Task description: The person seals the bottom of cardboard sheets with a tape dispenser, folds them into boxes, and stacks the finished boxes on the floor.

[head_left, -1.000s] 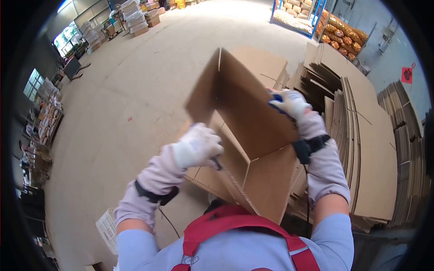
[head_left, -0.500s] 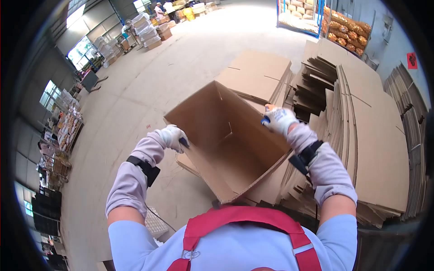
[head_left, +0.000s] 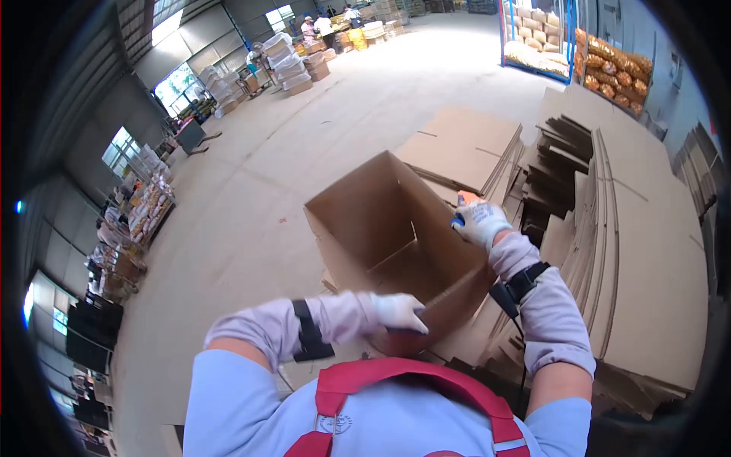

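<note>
An open-topped cardboard box (head_left: 358, 202) stands tilted in front of me, its inside bare. My left hand (head_left: 401, 313), in a white glove with dark blue fingertips, curls at the box's near edge; motion blurs it slightly. On the right wall's rim is my right hand (head_left: 482, 223), gloved the same way, its fingers bent over the edge. A small orange thing (head_left: 470, 197) shows at that hand's far side; its kind I cannot make out. The box's underside is hidden.
Flat cardboard sheets (head_left: 464, 145) lie stacked just beyond the box. More folded cardboard (head_left: 647, 228) stands in tall piles at the right. Farther off are a blue rack (head_left: 537, 72) with sacks, wrapped stacks (head_left: 285, 65) and several people (head_left: 326, 30).
My left hand has moved from the box's left rim to its near edge. My right hand stays at the right rim. The view has shifted, and the box appears turned slightly.
</note>
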`<state>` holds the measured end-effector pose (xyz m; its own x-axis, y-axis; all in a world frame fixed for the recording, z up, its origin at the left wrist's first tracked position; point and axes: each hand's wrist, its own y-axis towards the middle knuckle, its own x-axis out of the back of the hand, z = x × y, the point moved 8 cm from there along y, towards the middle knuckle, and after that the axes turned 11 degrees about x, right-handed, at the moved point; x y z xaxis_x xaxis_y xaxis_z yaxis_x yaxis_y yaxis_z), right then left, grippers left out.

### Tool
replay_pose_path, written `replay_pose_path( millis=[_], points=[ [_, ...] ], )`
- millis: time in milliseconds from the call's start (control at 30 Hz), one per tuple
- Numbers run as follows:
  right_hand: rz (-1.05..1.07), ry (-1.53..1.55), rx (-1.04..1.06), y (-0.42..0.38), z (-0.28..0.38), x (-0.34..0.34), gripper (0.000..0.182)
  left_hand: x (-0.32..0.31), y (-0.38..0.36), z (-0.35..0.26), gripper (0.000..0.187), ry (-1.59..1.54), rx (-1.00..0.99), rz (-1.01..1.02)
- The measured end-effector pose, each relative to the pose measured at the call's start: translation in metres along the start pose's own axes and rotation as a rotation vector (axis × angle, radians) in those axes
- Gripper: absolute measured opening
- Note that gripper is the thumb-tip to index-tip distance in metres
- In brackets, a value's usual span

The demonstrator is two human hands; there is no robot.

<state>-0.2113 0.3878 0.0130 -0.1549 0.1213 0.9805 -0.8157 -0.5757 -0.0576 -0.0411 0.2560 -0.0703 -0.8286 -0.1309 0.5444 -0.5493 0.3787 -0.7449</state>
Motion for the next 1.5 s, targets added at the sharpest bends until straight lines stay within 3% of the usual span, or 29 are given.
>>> replay_pose_path(
  millis=[67,100,167,200,267,333,400,467,533,567,600,633,667,700,767,833,867,933,1000,1033,1067,1133,1200,1267,1333,1367,1400,1500],
  points=[
    [-0.030,-0.027,0.091,-0.004,0.016,0.009,0.031,0.007,0.011,0.053,0.062,-0.111,0.090,0.211],
    [-0.033,-0.028,0.083,-0.003,0.020,0.008,0.031,0.020,0.012,0.051,0.062,-0.101,0.091,0.210],
    [-0.058,-0.046,0.042,0.001,0.013,-0.004,0.032,0.036,0.017,0.050,0.063,0.240,0.136,0.273],
    [-0.057,-0.049,0.035,-0.004,0.015,-0.004,0.032,0.034,0.038,0.070,0.063,0.331,0.299,0.383],
    [-0.051,-0.071,0.069,-0.012,0.025,-0.002,0.032,0.046,0.074,0.088,0.059,0.571,0.538,0.223],
    [-0.030,-0.073,0.073,-0.005,0.028,-0.005,0.031,0.041,0.065,0.052,0.059,0.587,0.126,0.089],
    [-0.116,-0.122,0.074,-0.011,0.037,0.005,0.033,0.028,0.119,0.082,0.052,0.664,0.117,-0.020],
    [-0.027,-0.136,0.022,-0.008,0.030,-0.003,0.035,0.075,0.078,0.046,0.048,0.693,0.062,-0.087],
    [-0.048,-0.127,0.038,-0.008,0.027,0.004,0.042,0.166,0.041,0.034,0.036,0.620,0.024,-0.472],
    [-0.067,-0.135,0.038,-0.004,0.018,-0.005,0.047,0.225,0.019,0.044,0.032,0.586,-0.115,-0.917],
    [-0.050,-0.133,0.035,-0.005,0.020,-0.005,0.047,0.271,0.004,0.091,0.035,0.445,0.026,-1.148],
    [-0.060,-0.116,0.019,-0.008,0.021,0.000,0.040,0.294,-0.009,0.144,0.042,0.300,0.237,-1.226],
    [-0.073,-0.104,0.002,-0.008,0.022,0.006,0.035,0.306,-0.020,0.182,0.048,0.150,0.449,-1.294],
    [-0.033,-0.114,-0.039,-0.006,0.021,0.006,0.033,0.282,-0.014,0.181,0.058,0.159,0.470,-1.006],
    [-0.067,-0.149,-0.039,0.002,0.019,0.001,0.031,0.279,-0.015,0.194,0.055,0.230,0.388,-1.025],
    [-0.108,-0.231,-0.007,0.002,0.037,0.001,0.026,0.274,-0.015,0.208,0.048,0.196,0.321,-0.914],
    [-0.031,-0.281,-0.074,0.005,0.049,0.008,0.027,0.284,-0.013,0.209,0.045,0.189,0.290,-0.851],
    [-0.112,-0.265,-0.010,0.012,0.051,0.006,0.029,0.283,-0.013,0.208,0.041,0.164,0.344,-0.801],
    [-0.185,-0.261,0.014,0.006,0.039,0.007,0.026,0.279,-0.023,0.231,0.040,-0.125,0.317,-1.268],
    [-0.197,-0.178,0.042,0.001,0.027,0.005,0.026,0.272,-0.020,0.244,0.042,-0.025,0.255,-1.426],
    [-0.195,-0.179,0.039,0.001,0.019,0.007,0.026,0.278,-0.024,0.246,0.042,-0.026,0.253,-1.423],
    [-0.143,-0.059,0.018,0.000,0.009,0.001,0.028,0.268,-0.067,0.259,0.046,-0.049,0.579,-1.708],
    [-0.137,-0.079,0.020,0.004,0.012,0.005,0.030,0.263,-0.074,0.254,0.055,-0.026,0.637,-1.633],
    [-0.161,-0.130,0.042,0.005,0.015,0.000,0.028,0.250,-0.037,0.226,0.057,0.125,0.481,-1.076],
    [-0.132,-0.141,0.021,0.006,0.028,0.005,0.023,0.206,-0.002,0.180,0.054,0.434,0.168,-0.516],
    [-0.154,-0.195,0.049,0.009,0.039,0.008,0.023,0.182,0.021,0.181,0.049,0.524,0.060,-0.506],
    [-0.172,-0.250,0.081,0.012,0.052,0.008,0.023,0.173,0.045,0.191,0.049,0.510,0.056,-0.483],
    [-0.148,-0.397,0.024,0.021,0.094,-0.010,0.033,0.144,0.098,0.199,0.056,0.677,0.143,0.045]
  ],
)
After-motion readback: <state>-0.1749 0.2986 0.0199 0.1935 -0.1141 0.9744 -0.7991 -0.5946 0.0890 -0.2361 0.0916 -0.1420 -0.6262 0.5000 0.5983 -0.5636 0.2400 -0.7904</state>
